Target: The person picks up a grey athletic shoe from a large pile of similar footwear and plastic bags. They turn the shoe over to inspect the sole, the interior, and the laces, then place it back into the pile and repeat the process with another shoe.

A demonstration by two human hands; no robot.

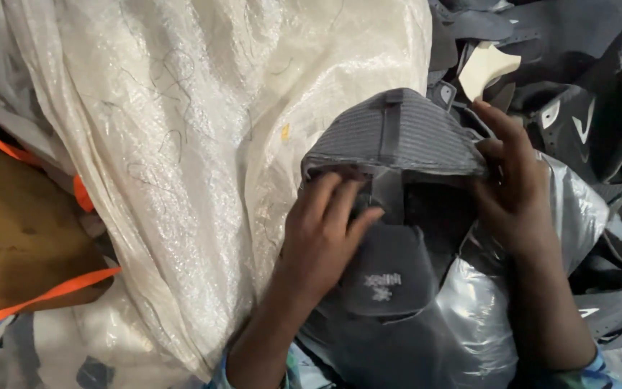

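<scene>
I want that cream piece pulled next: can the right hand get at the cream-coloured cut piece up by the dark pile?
Probably yes. The cream piece lies uncovered just above the right hand, but that hand grips the grey ribbed shoe upper.

I hold a grey shoe upper [397, 140] with both hands. My left hand [322, 230] grips its lower edge, with the fingers curled over the dark inside near the tongue [386, 277]. My right hand [516, 191] holds the right side, fingers flat on the ribbed fabric. Under it lies a clear plastic bag [577, 209]. On the left is a big white woven sack [203, 144], with an orange strap [37, 299] beside it. More dark shoe pieces [592, 94] lie at the top right.
</scene>
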